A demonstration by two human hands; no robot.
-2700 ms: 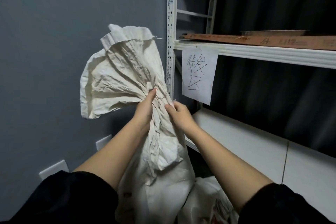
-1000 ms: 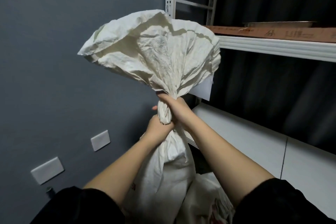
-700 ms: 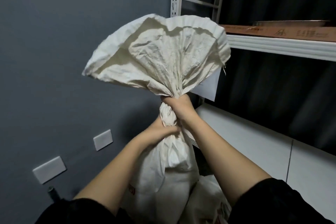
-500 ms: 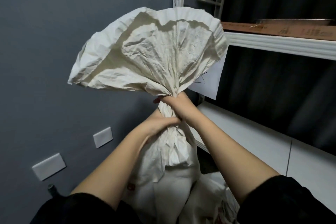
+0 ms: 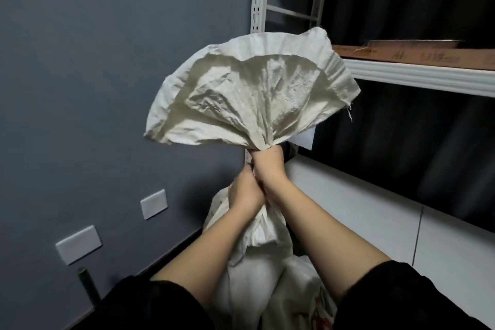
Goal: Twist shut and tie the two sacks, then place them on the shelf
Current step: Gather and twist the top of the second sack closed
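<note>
My left hand (image 5: 245, 190) gripped the sack (image 5: 251, 96) neck, just below my right hand (image 5: 269, 165), also clamped round it. Sack mouth fanned above both; 2nd sack (image 5: 302, 278) below-right; shelf (image 5: 417, 76) further right.
</note>
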